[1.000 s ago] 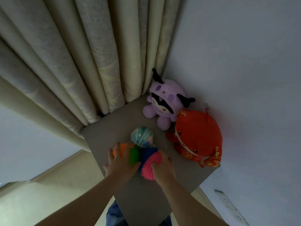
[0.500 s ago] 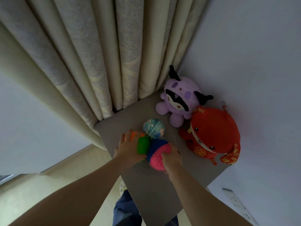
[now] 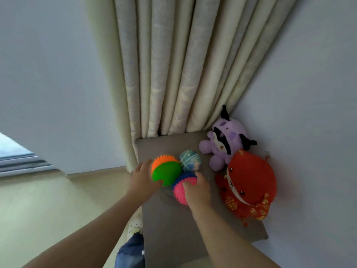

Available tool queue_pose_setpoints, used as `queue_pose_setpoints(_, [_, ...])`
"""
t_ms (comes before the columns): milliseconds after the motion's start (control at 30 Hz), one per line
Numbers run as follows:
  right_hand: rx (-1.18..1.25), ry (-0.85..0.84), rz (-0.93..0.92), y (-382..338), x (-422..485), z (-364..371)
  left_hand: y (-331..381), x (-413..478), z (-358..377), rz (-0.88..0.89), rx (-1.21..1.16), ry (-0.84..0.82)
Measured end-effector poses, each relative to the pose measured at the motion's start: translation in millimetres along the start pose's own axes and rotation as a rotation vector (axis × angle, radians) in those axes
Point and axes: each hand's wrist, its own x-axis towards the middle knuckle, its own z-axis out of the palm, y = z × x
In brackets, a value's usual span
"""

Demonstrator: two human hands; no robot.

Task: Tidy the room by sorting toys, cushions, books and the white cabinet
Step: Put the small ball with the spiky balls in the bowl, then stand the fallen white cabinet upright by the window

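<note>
On the grey cabinet top [image 3: 173,235] lie three balls close together. My left hand [image 3: 142,180] holds the spiky orange and green ball [image 3: 165,169] from its left side. My right hand [image 3: 197,190] grips the spiky pink and blue ball [image 3: 179,188] from the right. A patterned teal ball [image 3: 190,159] rests just behind them, touching both. A purple plush toy [image 3: 224,140] sits in the back right corner. In front of it a red plush toy [image 3: 249,184] leans against the wall.
Cream curtains [image 3: 173,64] hang behind the cabinet's back edge. A white wall [image 3: 309,93] runs along its right side. Pale floor [image 3: 48,209] lies to the left, with a window frame [image 3: 17,163] at the far left. My jeans [image 3: 131,252] and a slipper [image 3: 135,227] show below.
The view has swung left. Both hands stay on the spiky balls; my left hand has shifted so more of the orange and green ball shows.
</note>
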Motion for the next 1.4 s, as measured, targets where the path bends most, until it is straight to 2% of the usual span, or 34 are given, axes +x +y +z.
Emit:
queue_pose_setpoints(100, [-0.121, -0.084, -0.121, -14, -23, 8, -14, -40, -14, -0.152, -0.189, 0.146])
queue_pose_setpoints(267, [-0.100, -0.357, -0.256, -35, -85, 60, -62, -113, -53, -0.358, -0.415, 0.405])
queue_pose_setpoints(333, [-0.129, -0.420, -0.293, -39, -101, 81, -78, -130, -65, -0.423, -0.443, 0.454])
queue_pose_setpoints(433, [-0.194, -0.552, -0.371, -51, -148, 121, -117, -176, -95, -0.499, -0.484, 0.623])
queue_pose_setpoints(633, [-0.333, -0.834, -0.491, -57, -277, 216, -215, -289, -150, -0.708, -0.625, 0.905])
queue_pose_setpoints(800, [-0.405, -1.002, -0.534, -40, -403, 303, -308, -392, -193, -0.857, -0.742, 1.038])
queue_pose_setpoints(1000, [-0.419, -1.145, -0.526, -21, -546, 389, -409, -502, -250, -0.915, -0.753, 1.118])
queue_pose_setpoints(1200, [-0.489, -1.207, -0.552, -17, -631, 460, -486, -562, -293, -0.965, -0.821, 1.199])
queue_pose_setpoints(1400, [-0.553, -1.260, -0.590, -26, -703, 563, -576, -599, -352, -1.040, -0.867, 1.274])
